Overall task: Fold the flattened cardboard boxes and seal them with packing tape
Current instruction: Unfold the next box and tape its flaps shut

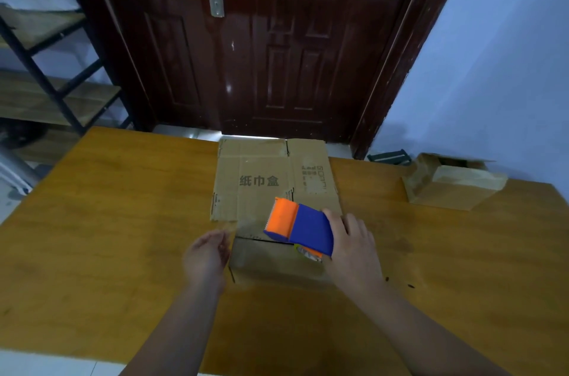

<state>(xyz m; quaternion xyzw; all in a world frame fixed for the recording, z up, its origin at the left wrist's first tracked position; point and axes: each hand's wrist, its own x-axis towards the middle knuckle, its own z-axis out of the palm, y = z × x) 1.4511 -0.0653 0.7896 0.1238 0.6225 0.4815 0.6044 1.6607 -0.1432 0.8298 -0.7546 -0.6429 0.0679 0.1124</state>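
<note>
The cardboard box (264, 178) is placed in the middle of the tabletop (107, 221), and its far end reaches the far edge. A long printed panel lies flat, away from the person. The near part seems to be folded already, with a dark seam across it, but how far it is folded cannot be told for sure.

A blue and orange tape dispenser (300, 229) is held over this seam by the right hand (351, 246), whose fingers are wrapped around its blue body. The left hand (206, 255) is blurred. Its fingers are relaxed and nothing is held in them. It is just beside the left edge of the box, and contact cannot be confirmed.

The cardboard is judged to be light, stiff on the panels and weak at the creases and the worn edges. It will probably slide on the smooth tabletop when tape is pulled, so it should be pressed down on a flap beside the seam. The toothed orange end of the dispenser should be kept away from the fingers.

A second box (452, 187), open on top, stands well apart at the right. A dark door (246, 52) and a shelf rack (46, 67) are behind. Nothing is seen in the way of the seam.
</note>
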